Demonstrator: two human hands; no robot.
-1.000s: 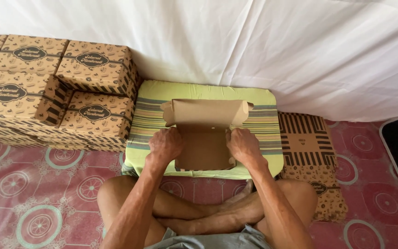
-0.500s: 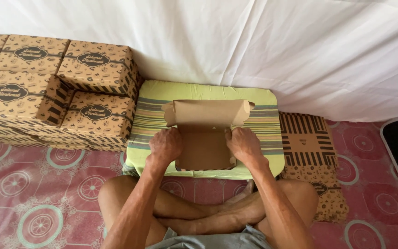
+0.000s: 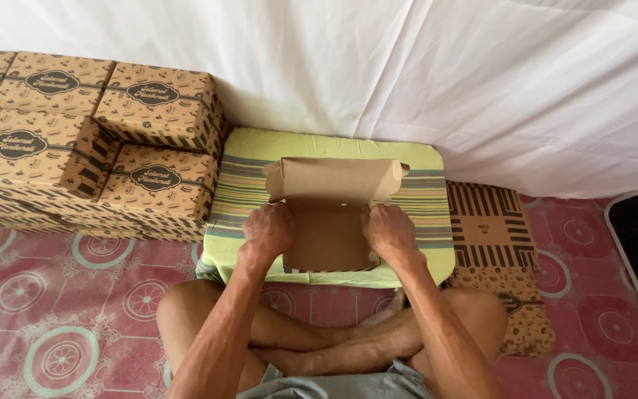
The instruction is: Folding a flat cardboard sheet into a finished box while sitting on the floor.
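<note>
Cardboard, plain brown on its inner face, makes up the half-folded box blank (image 3: 330, 222) in front of me: its far flap stands upright with small tabs bent in at both ends, while the base panel lies flat with notched corners at its near edge. It rests on the green striped cushion (image 3: 422, 199), roughly at the cushion's middle, and the cushion sits against the white sheet (image 3: 444, 81) hanging behind it.

The blank lies between my two hands. My left hand (image 3: 269, 230) presses on the blank's left edge and my right hand (image 3: 388, 230) on its right edge, each just below the upright flap. Each grip looks curled down over a side panel, fingers tucked under the knuckles, though I cannot tell from above whether the fingers truly pinch the card or only push on it.

Both forearms run straight forward from my crossed legs, wrists level, backs of the hands up.

Left of the cushion a stack of printed brown boxes (image 3: 75, 140) stands folded and shut. Right of the cushion, flat printed blanks (image 3: 492, 225) lie on the red patterned mat (image 3: 53, 310).
</note>
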